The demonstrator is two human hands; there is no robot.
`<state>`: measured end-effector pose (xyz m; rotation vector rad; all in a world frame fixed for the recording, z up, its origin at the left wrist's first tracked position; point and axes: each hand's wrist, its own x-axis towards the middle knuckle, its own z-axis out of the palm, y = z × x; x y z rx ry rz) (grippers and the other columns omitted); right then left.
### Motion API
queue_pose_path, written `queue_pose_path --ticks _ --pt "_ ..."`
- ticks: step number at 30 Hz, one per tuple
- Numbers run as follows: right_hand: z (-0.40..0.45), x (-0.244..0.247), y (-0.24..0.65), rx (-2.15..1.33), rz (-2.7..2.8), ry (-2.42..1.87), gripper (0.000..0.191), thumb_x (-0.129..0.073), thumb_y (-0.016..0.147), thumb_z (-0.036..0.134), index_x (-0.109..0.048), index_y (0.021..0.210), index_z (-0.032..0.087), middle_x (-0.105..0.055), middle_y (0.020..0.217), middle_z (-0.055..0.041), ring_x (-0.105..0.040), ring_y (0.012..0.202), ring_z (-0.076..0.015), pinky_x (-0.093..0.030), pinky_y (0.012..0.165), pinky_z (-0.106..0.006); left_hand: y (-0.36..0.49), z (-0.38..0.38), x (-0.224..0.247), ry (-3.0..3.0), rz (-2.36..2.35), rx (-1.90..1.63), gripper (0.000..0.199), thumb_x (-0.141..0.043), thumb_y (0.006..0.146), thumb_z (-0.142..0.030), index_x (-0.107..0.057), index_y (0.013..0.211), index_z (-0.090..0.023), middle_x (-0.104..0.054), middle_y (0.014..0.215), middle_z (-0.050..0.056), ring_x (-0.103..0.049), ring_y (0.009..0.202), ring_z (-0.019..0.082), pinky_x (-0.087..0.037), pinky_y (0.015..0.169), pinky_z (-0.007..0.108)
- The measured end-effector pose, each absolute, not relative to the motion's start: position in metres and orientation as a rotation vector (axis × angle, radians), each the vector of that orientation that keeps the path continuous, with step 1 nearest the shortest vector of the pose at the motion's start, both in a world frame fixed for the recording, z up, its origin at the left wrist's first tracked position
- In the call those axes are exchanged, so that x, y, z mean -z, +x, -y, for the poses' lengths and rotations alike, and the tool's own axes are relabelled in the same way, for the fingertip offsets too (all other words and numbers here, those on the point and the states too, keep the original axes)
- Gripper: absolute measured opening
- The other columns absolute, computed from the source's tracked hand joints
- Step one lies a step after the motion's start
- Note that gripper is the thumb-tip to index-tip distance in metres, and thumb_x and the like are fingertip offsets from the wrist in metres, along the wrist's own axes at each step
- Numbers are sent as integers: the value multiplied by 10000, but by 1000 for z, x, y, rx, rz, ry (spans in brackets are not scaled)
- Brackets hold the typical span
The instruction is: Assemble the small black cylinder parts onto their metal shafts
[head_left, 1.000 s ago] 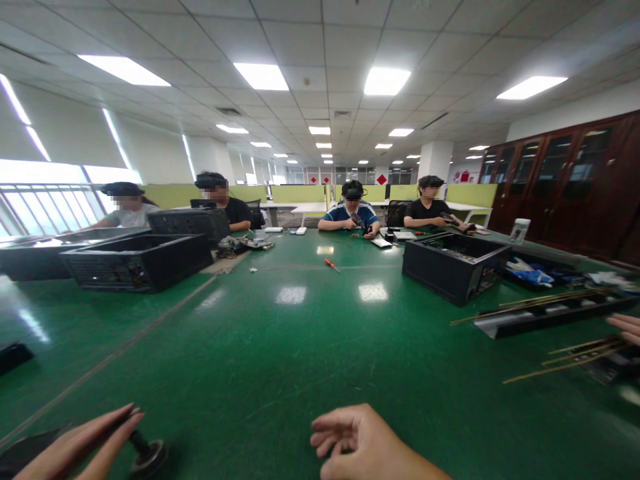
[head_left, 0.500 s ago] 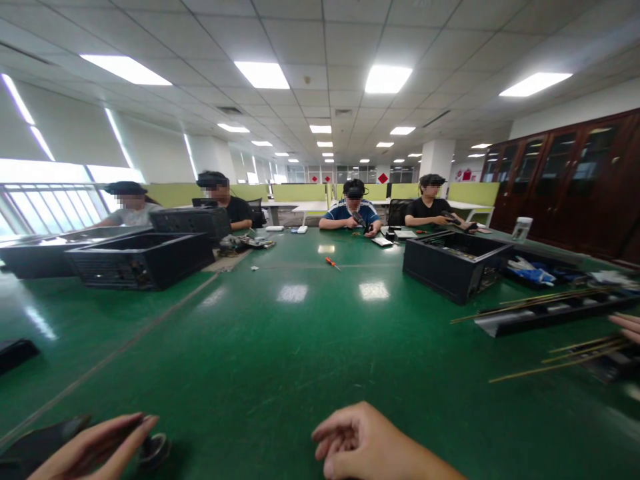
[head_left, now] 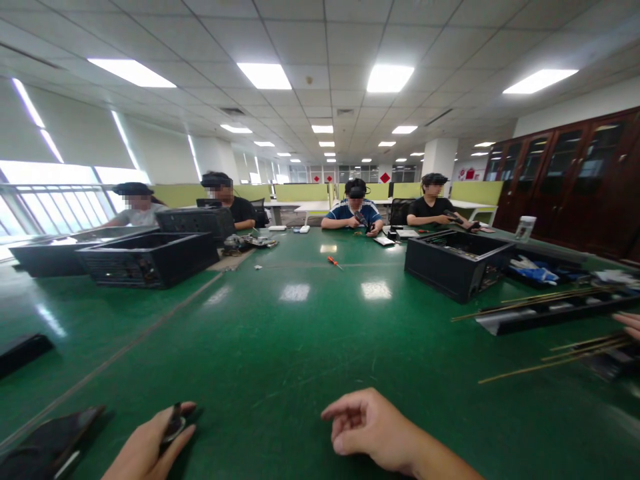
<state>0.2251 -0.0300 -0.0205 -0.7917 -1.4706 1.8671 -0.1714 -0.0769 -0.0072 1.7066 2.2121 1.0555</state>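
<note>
In the head view my left hand (head_left: 150, 445) is at the lower left, its thumb and fingers closed around a small dark round piece with a pale rim (head_left: 174, 428). The fingers partly cover that piece, so its kind is unclear. A flat dark slab (head_left: 50, 440) lies on the table beside this hand, to its left. Over the bare green tabletop at the bottom centre is my right hand (head_left: 373, 427). Its index finger points left and the other fingers curl loosely, with nothing visible in them.
Black computer cases (head_left: 150, 260) stand at the left, and another case (head_left: 455, 263) at the right. An orange screwdriver (head_left: 334, 262) lies mid-table. Thin yellowish rods (head_left: 540, 365) stick out near another person's hand (head_left: 629, 323) at the right edge. Several co-workers sit across the table.
My left hand has moved right and slightly up, carrying the round piece away from the dark slab. My right hand has shifted slightly right and up.
</note>
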Motion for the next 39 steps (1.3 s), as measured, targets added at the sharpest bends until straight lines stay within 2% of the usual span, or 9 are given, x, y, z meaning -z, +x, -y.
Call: queue_pose_path --ticks 4,6,9,12,16,20,27,32,39 --pt "22 12 239 -1662 1539 -873 418 -768 596 135 -747 1013 154 -475 635 68 -401 572 -58 -308 563 -206 -121 68 -14 1735 -2108 -958 464 -586 759 -557 -662 1082 -233 -727 1139 77 -661 1091 300 -473 1035 410" --pt "17 10 248 -1598 1551 -864 423 -733 638 147 -725 1062 145 -483 650 62 -407 581 -64 -325 575 -211 -78 62 -30 1861 -1983 -883 460 -568 801 -533 -639 1144 -234 -703 1185 76 -644 1125 278 -475 1023 378" --pt "8 12 260 -1464 1588 -840 492 -694 717 203 -648 1202 137 -620 900 -30 -515 709 -101 -418 682 -253 -10 53 -45 1999 -1774 -809 424 -572 849 -403 -557 1241 -245 -697 1161 61 -654 1064 236 -497 933 345" --pt "3 18 269 -1300 1648 -933 636 -700 715 213 -546 1329 155 -613 1092 -85 -551 745 -117 -452 701 -279 38 42 -46 2081 -1622 -724 277 -619 815 -278 -581 1084 -222 -702 1001 35 -653 917 209 -486 812 307" --pt "6 21 269 -1159 1760 -973 715 -702 706 200 -484 1386 195 -601 1162 -89 -580 805 -144 -475 737 -303 49 33 -32 2151 -1523 -763 234 -668 768 -189 -624 997 -211 -678 961 31 -623 897 197 -458 804 300" --pt "16 15 259 -931 1970 -1030 663 -727 660 158 -571 1301 219 -633 1042 -55 -587 841 -175 -471 807 -328 35 32 -16 2195 -1411 -780 251 -667 778 -159 -671 1019 -233 -665 965 37 -613 897 188 -463 813 298" --pt "22 6 249 -847 2007 -1089 317 -705 693 159 -686 1007 202 -632 889 -23 -587 810 -177 -449 775 -296 39 32 -6 2228 -1454 -775 491 -725 709 -146 -640 1181 -249 -673 1002 56 -595 964 232 -483 874 357" --pt "22 5 250 -840 2017 -1074 231 -691 720 156 -695 946 205 -640 870 -18 -591 806 -171 -436 759 -281 42 33 -12 2204 -1482 -750 293 -724 716 -142 -676 993 -226 -654 920 34 -600 909 216 -476 817 336" --pt "24 2 250 -831 2024 -1031 156 -680 763 156 -704 911 197 -654 876 -18 -604 822 -163 -438 757 -266 43 35 -15 2186 -1483 -749 300 -744 698 -130 -685 974 -233 -651 914 26 -603 897 207 -465 809 321"
